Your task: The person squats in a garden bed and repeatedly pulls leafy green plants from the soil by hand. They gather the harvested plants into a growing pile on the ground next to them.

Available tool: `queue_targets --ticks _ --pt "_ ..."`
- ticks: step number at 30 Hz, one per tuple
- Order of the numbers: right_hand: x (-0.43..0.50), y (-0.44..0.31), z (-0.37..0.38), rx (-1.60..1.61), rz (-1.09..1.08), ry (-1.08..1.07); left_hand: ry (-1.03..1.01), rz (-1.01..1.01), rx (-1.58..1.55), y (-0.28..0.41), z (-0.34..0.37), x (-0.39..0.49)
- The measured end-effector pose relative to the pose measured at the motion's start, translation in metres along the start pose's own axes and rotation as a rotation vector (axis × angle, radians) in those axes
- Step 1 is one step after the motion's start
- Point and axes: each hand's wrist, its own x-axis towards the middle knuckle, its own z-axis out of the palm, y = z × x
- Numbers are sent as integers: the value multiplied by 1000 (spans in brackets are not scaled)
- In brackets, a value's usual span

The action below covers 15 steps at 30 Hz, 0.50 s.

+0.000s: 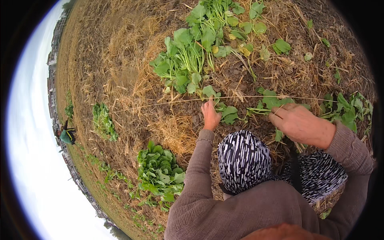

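My left hand point(211, 116) is low over the soil beside a taut string point(168, 102), with its fingertips close to a small leafy seedling point(229, 114). Whether those fingers pinch anything is hidden. Further right, my right hand point(295, 123) is bent with knuckles up, next to pale stems point(258, 111) of another seedling that lies under the string. Its palm side faces down, so I cannot tell what it holds. Green leaves point(271, 99) show just beyond its fingers.
Piles of uprooted seedlings point(186, 57) lie beyond the string, and more point(349, 109) lie at the right. A leafy bunch point(162, 171) is left of my arm; another heap point(104, 121) lies farther off. Straw point(175, 132) covers the soil. A person point(66, 135) is far left.
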Motion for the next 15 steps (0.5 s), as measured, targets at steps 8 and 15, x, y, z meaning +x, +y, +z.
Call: queue_targets --ticks 8,15 --pt "-48 -21 -19 124 205 273 -134 426 137 95 -108 24" --pt "-42 -2 -2 162 218 53 -172 372 -323 222 -74 201"
